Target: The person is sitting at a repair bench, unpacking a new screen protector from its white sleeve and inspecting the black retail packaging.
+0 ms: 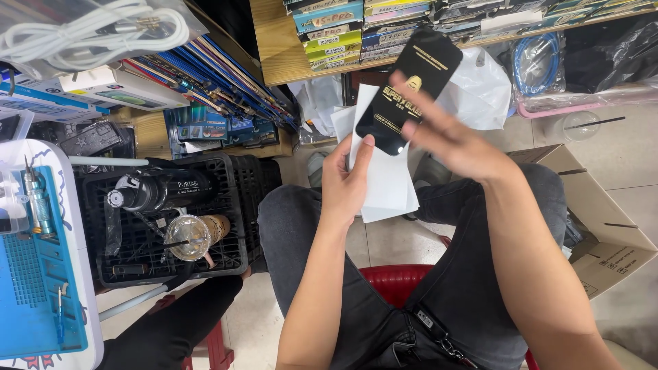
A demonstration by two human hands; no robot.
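Seated worker, head view. The left hand (346, 185) pinches a white paper sleeve (384, 179); the right hand (449, 133), fingers spread flat, holds the glossy black, round-cornered screen-protector pack (409, 89), apparently drawn almost clear of the sleeve above the lap. The pack itself looks unopened.

There is one view only, from the camera on my head. It looks steeply down over my chest onto my lap and my two forearms, tilted a little forward, so the floor tiles (620, 171) and the shelf (274, 41) ahead of me fill the top edge. It sits close: my arms run in from the bottom edge and my hands come up near the middle. The crate (233, 205) lies to my left, the carton (603, 233) to my right.
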